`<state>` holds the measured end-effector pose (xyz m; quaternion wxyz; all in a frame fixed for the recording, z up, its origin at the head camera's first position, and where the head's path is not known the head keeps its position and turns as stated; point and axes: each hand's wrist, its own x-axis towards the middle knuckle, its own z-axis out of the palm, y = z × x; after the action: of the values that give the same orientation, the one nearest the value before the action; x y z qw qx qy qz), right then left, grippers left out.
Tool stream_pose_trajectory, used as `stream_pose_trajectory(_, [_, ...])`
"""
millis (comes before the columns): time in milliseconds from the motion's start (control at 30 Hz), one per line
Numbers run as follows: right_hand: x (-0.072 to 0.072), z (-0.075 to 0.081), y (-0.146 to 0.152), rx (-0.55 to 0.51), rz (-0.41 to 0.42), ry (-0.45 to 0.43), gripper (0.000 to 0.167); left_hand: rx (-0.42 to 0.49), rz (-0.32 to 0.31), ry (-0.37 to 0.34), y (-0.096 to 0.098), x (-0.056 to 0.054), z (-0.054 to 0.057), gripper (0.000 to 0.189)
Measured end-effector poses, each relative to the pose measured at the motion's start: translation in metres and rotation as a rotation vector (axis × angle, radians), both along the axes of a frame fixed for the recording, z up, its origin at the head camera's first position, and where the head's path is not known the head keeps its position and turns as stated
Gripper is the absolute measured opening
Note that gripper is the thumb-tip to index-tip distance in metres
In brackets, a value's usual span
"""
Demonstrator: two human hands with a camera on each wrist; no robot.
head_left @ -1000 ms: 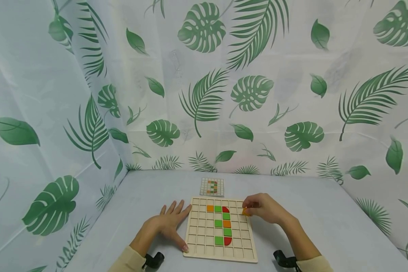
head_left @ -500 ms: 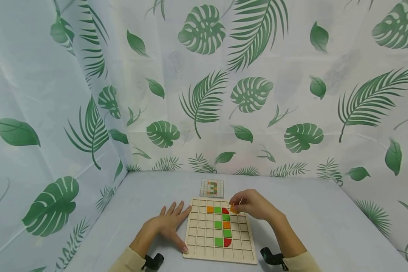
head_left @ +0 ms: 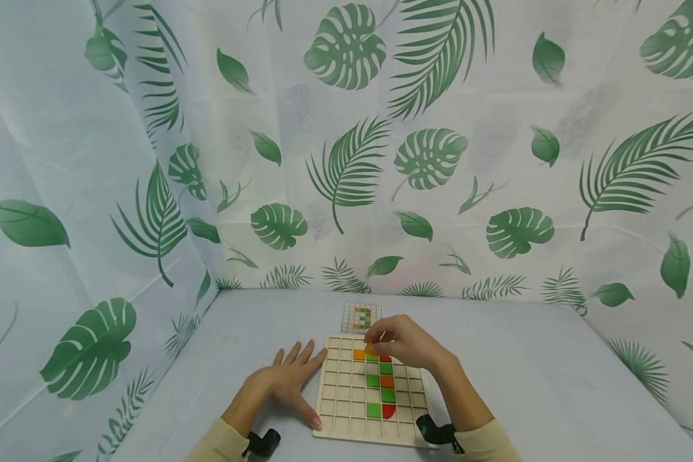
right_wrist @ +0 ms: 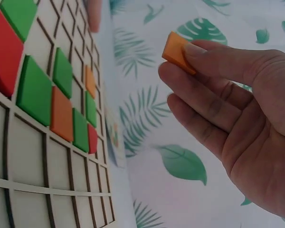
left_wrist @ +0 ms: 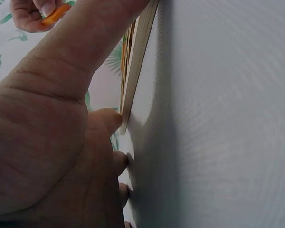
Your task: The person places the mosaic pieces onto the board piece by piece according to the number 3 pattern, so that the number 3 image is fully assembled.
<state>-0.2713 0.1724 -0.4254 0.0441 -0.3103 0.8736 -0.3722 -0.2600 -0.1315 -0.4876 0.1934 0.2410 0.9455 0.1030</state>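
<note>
My right hand pinches an orange square tile between thumb and fingers. It is over the far part of a wooden grid board, clear of the surface in the right wrist view. Spread flat at the board's left edge is my left hand, its thumb at the near left corner and its index finger at the left side. Green squares such as this green tile, orange squares such as this orange tile, and red rounded tiles such as this one, a red tile, sit in the board's cells.
Behind the board lies a small pattern card printed with a grid of coloured cells; the right hand is close to its right side. A pale cloth covers the table. A leaf-print curtain hangs along the back and left.
My right hand has moved left with the orange tile, from the board's right edge to over its far middle. The left hand has stayed at the left edge.
</note>
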Motion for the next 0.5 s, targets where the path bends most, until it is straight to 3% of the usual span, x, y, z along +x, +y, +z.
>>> stream_pose_trajectory(333, [0.005,-0.013,-0.009,0.053,0.051,-0.074,0.011,0.01,-0.005,-0.004,0.0,0.0,-0.002,0.138])
stream_pose_trajectory(500, [0.006,-0.016,-0.012,0.067,0.065,-0.07,0.01,0.003,0.005,-0.01,0.001,0.001,0.001,0.138])
